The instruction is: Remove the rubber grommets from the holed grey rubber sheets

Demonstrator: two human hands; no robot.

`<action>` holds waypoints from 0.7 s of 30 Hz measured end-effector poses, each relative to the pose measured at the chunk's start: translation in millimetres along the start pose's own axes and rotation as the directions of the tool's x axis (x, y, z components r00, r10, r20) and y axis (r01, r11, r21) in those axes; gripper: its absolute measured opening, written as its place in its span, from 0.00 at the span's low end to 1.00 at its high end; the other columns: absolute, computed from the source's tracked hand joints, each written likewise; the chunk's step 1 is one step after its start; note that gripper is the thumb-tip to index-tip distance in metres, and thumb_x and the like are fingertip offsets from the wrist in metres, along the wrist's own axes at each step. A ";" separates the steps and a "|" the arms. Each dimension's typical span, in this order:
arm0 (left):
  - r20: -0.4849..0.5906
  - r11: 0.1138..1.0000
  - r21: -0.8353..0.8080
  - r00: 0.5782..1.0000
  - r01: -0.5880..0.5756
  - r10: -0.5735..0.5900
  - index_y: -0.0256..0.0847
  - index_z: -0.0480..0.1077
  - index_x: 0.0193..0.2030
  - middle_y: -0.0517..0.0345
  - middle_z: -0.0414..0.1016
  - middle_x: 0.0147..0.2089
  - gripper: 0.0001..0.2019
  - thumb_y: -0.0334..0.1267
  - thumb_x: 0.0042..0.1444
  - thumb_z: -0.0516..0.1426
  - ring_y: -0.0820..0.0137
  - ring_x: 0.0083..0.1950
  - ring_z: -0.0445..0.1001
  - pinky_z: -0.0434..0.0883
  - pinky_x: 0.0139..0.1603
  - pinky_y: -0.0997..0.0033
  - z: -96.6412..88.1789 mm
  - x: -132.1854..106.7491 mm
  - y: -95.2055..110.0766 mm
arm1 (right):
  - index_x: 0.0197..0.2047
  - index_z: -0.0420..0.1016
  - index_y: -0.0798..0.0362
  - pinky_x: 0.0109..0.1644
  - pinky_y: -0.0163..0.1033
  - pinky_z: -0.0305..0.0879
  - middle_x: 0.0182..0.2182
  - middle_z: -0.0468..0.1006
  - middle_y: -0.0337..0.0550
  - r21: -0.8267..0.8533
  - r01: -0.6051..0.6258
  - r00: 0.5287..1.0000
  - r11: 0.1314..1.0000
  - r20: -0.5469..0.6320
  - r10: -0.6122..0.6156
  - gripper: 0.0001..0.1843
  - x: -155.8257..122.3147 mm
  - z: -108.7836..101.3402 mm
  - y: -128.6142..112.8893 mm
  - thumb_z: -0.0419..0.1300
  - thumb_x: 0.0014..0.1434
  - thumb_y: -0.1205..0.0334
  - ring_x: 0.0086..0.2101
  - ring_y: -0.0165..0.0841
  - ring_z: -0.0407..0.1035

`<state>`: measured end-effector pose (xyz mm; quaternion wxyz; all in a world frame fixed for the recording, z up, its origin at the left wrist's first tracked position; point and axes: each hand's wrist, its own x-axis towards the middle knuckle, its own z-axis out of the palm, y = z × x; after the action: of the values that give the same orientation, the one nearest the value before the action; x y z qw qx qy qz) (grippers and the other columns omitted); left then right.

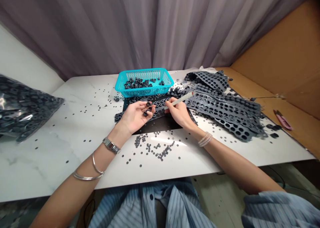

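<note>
Striped blue shirt fabric (150, 204) is filling the foreground while the left hand (136, 116) is cradling dark rubber pieces (148, 110) on its open palm and the right hand (178, 113), just apart, is pinching a pale stick (178, 100). More pieces are heaping in a turquoise plastic basket (144, 92), but the large pile of perforated dark sheets (222, 110) is suggesting plenty remains.

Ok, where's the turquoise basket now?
Head view: the turquoise basket sits at the marble table's far edge, beyond the left hand, left of the perforated rubber sheets.
</note>
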<state>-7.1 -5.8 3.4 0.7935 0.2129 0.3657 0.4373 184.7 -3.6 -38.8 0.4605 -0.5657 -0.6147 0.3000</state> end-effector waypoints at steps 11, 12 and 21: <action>0.076 0.646 0.686 0.916 -0.334 0.394 0.35 0.78 0.34 0.61 0.63 0.24 0.08 0.40 0.54 0.63 0.78 0.23 0.55 0.49 0.19 0.77 -10.7 15.6 -6.4 | 0.28 0.66 0.51 0.34 0.36 0.57 0.23 0.74 0.37 -0.092 0.108 0.991 0.990 0.093 -0.099 0.14 -0.3 5.0 -3.0 0.53 0.63 0.53 0.26 0.31 0.64; 0.115 0.482 0.806 0.890 -0.343 0.442 0.36 0.79 0.35 0.62 0.64 0.23 0.09 0.40 0.53 0.63 0.77 0.23 0.55 0.51 0.20 0.75 -9.3 15.7 -6.2 | 0.28 0.66 0.51 0.34 0.36 0.57 0.23 0.74 0.37 -0.092 0.111 0.990 0.990 0.097 -0.103 0.14 -0.3 5.1 -3.0 0.53 0.63 0.53 0.26 0.31 0.64; 0.391 -0.378 0.894 0.833 -0.241 0.393 0.40 0.80 0.44 0.48 0.81 0.40 0.13 0.38 0.54 0.59 0.58 0.42 0.76 0.67 0.43 0.64 -1.2 30.0 -9.6 | 0.27 0.66 0.51 0.34 0.37 0.56 0.24 0.73 0.38 -0.140 0.146 0.983 0.979 0.128 -0.129 0.13 0.6 8.1 -5.3 0.54 0.62 0.56 0.27 0.32 0.65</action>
<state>7.7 14.7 -15.4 0.1325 0.8199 0.5219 0.1946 175.1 -2.7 -37.2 0.3993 -0.5359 -0.6993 0.2535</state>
